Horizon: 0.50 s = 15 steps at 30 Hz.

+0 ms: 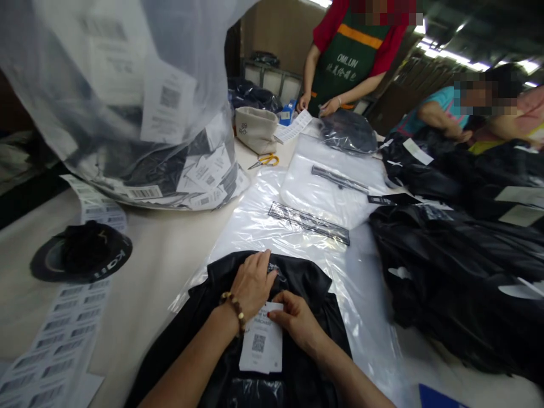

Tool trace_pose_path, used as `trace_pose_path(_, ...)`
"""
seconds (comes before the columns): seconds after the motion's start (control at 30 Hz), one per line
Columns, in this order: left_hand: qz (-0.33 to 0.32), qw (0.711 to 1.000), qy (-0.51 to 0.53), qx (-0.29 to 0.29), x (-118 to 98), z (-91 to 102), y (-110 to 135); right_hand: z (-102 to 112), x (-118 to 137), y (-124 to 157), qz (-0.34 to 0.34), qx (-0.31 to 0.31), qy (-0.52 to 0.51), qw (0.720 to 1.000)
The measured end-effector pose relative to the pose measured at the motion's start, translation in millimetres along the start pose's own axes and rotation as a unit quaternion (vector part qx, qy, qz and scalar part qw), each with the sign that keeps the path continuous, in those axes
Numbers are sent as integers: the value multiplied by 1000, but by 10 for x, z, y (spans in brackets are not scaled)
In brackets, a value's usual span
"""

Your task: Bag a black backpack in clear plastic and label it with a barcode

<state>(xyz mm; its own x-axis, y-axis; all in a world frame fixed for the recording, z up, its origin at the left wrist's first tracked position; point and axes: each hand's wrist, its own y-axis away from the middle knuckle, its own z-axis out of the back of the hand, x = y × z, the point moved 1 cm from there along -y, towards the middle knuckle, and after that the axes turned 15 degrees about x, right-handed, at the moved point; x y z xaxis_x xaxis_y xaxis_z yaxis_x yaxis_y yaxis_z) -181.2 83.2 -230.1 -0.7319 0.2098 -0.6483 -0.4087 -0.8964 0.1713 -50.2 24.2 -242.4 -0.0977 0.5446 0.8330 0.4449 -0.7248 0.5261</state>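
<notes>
A black, shiny garment (297, 277) with a collar lies in front of me on clear plastic bags (238, 226). My left hand (254, 280), with a beaded bracelet at the wrist, rests on the garment near the collar, its fingers stretched out. Just right of it, my right hand (293, 317) pinches the upper edge of a white hang tag (260, 345) printed with a square code. The tag lies on the front of the garment. Below it is a dark, shiny patch I cannot make out.
A large translucent bag (204, 113) full of tags stands at left, near a label strip (72, 328) and a black round roll (80, 252). Yellow-handled scissors (267, 160) lie beside a cloth pouch (257, 130). Black garments (459, 266) are piled right. Co-workers (348, 62) stand beyond.
</notes>
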Motion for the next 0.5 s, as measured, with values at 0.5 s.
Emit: trace_pose_path(0.5,-35,996,-74,47,251,-32,-51,42,235,276,-27,-84,225,970)
